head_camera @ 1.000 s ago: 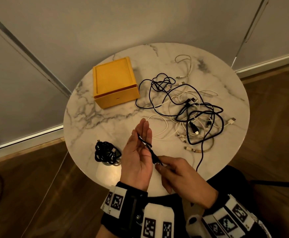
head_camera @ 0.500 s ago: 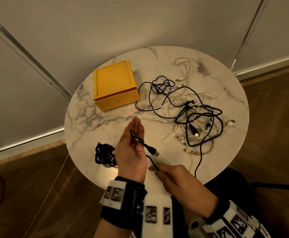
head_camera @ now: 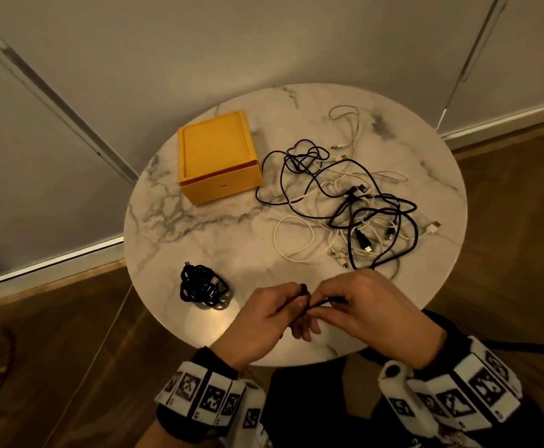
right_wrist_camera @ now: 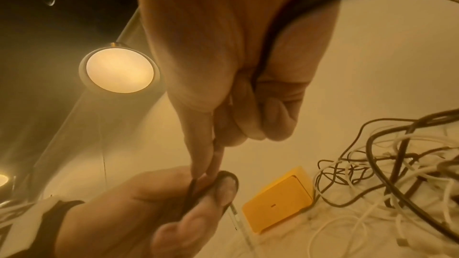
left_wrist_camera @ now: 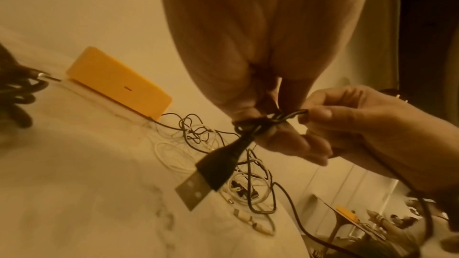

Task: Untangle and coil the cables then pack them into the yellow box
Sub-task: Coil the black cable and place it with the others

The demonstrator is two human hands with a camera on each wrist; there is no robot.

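A closed yellow box (head_camera: 217, 156) sits at the table's back left. Several black and white cables (head_camera: 354, 205) lie tangled on the right. One coiled black cable (head_camera: 202, 286) rests near the front left. Over the front edge my left hand (head_camera: 291, 305) holds a black cable (head_camera: 312, 303) looped round its fingers. In the left wrist view the cable's USB plug (left_wrist_camera: 213, 176) hangs below those fingers. My right hand (head_camera: 325, 307) pinches the same cable just beside the left, and the cable runs on through its palm (right_wrist_camera: 261, 62) back to the tangle.
The round marble table (head_camera: 199, 227) stands against a grey wall, with wooden floor around it. The right wrist view shows a lit round lamp (right_wrist_camera: 119, 70) at the left. Bare marble lies between the box and the coiled cable.
My left hand has dropped from an upright, flat pose and curled round the black cable. The right hand has moved up to meet it, and the plug now hangs below the left fingers.
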